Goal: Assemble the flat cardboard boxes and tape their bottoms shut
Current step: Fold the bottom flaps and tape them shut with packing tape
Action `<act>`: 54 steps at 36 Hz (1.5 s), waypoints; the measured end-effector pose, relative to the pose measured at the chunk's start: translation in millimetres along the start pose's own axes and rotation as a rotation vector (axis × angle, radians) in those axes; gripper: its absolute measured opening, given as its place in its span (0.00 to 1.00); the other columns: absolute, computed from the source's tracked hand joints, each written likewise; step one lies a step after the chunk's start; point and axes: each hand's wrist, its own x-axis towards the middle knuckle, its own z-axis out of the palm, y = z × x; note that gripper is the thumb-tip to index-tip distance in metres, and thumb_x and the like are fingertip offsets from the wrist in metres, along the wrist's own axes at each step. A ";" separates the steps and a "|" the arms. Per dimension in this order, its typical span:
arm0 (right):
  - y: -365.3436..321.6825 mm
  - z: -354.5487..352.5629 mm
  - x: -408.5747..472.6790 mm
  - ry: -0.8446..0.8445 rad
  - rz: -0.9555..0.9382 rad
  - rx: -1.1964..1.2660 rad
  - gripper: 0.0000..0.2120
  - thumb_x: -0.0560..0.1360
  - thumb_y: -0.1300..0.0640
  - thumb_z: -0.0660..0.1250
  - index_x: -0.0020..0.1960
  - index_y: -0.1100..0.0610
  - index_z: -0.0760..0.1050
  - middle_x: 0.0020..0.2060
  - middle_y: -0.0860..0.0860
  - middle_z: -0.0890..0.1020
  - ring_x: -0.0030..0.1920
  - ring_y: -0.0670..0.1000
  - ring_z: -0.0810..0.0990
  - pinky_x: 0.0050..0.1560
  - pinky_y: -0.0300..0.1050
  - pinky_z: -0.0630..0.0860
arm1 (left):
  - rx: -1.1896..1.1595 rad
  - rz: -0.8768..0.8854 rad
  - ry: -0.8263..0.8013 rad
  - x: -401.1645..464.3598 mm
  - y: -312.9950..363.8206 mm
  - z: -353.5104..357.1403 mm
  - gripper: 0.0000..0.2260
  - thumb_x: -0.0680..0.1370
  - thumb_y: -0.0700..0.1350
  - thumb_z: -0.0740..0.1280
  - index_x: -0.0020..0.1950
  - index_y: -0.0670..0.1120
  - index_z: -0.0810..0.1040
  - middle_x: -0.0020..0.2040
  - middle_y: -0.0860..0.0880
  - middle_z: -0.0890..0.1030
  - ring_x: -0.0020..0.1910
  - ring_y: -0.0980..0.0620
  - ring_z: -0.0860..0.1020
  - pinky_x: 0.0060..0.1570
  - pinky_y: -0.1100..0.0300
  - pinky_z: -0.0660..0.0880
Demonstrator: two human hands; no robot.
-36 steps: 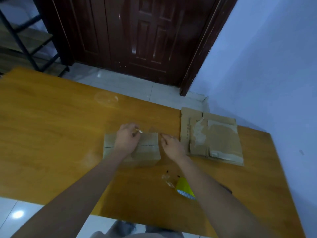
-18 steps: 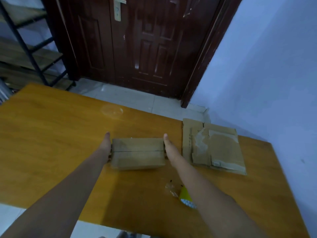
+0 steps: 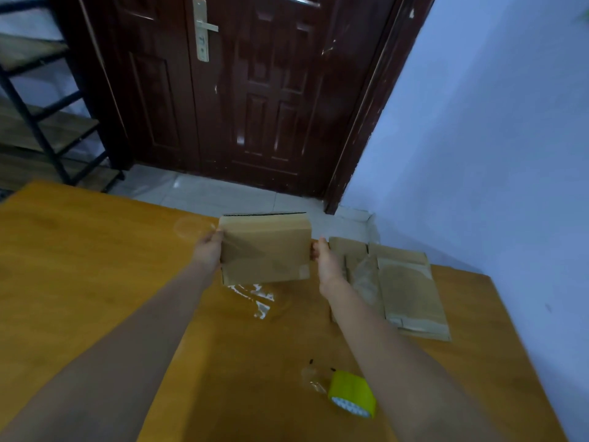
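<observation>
Box point(image 3: 264, 250) held off the table point(image 3: 79, 266), 12 o'clock from the tape roll point(image 3: 352, 393). Left hand point(image 3: 208, 250) and right hand point(image 3: 322, 255) clasp its side walls. Likely light, crushable; grip by the edges.

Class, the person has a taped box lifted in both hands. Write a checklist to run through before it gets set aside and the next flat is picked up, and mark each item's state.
1. Both hands hold the box: left hand and right hand grip opposite sides. Ok.
2. Box lifted off the table. Ok.
3. Clear tape on the facing side, seam fully sealed: cannot tell.
4. More flat boxes ready, by the right hand. Ok.
5. Yellow tape roll within view near the table's front. Ok.
</observation>
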 end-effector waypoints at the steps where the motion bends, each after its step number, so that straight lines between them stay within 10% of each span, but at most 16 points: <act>1: -2.2 -0.5 2.8 0.009 -0.004 0.003 0.27 0.82 0.42 0.49 0.70 0.59 0.69 0.62 0.52 0.75 0.58 0.51 0.72 0.54 0.43 0.61 | -0.005 -0.005 -0.001 1.6 1.9 3.6 0.23 0.81 0.55 0.57 0.73 0.46 0.63 0.70 0.45 0.67 0.68 0.42 0.67 0.64 0.45 0.69; 10: 3.8 -6.5 39.6 0.017 0.073 0.221 0.27 0.79 0.39 0.54 0.68 0.57 0.70 0.64 0.53 0.75 0.66 0.53 0.71 0.70 0.51 0.64 | 0.103 0.086 0.088 28.2 -3.6 24.8 0.17 0.80 0.55 0.59 0.61 0.44 0.71 0.60 0.42 0.74 0.58 0.41 0.72 0.61 0.41 0.71; 24: 38.6 -10.8 104.6 0.044 0.201 0.281 0.26 0.79 0.40 0.56 0.67 0.58 0.69 0.60 0.54 0.75 0.60 0.55 0.73 0.64 0.51 0.67 | 0.193 0.102 0.100 69.9 -35.7 44.2 0.08 0.81 0.49 0.60 0.55 0.46 0.68 0.52 0.45 0.73 0.51 0.45 0.72 0.59 0.41 0.73; 28: 43.8 -9.7 115.8 0.027 0.223 0.255 0.16 0.79 0.43 0.58 0.52 0.56 0.73 0.51 0.56 0.78 0.59 0.56 0.75 0.64 0.47 0.70 | 0.231 0.056 0.091 76.1 -43.9 42.1 0.09 0.81 0.48 0.60 0.57 0.43 0.68 0.52 0.43 0.73 0.51 0.44 0.72 0.58 0.43 0.73; 36: 37.3 3.2 126.8 -0.015 0.207 0.239 0.25 0.79 0.44 0.58 0.70 0.59 0.65 0.57 0.55 0.78 0.60 0.53 0.75 0.67 0.46 0.69 | 0.317 0.057 0.082 100.8 -28.3 46.8 0.14 0.82 0.47 0.59 0.66 0.43 0.67 0.55 0.42 0.73 0.56 0.39 0.73 0.60 0.40 0.71; 54: 3.1 -19.5 78.4 -0.022 -0.302 -0.847 0.21 0.82 0.51 0.52 0.74 0.54 0.60 0.71 0.53 0.68 0.68 0.54 0.70 0.66 0.50 0.69 | 1.080 0.338 0.143 66.2 3.5 32.2 0.18 0.81 0.43 0.58 0.71 0.43 0.63 0.65 0.41 0.71 0.56 0.37 0.74 0.43 0.51 0.71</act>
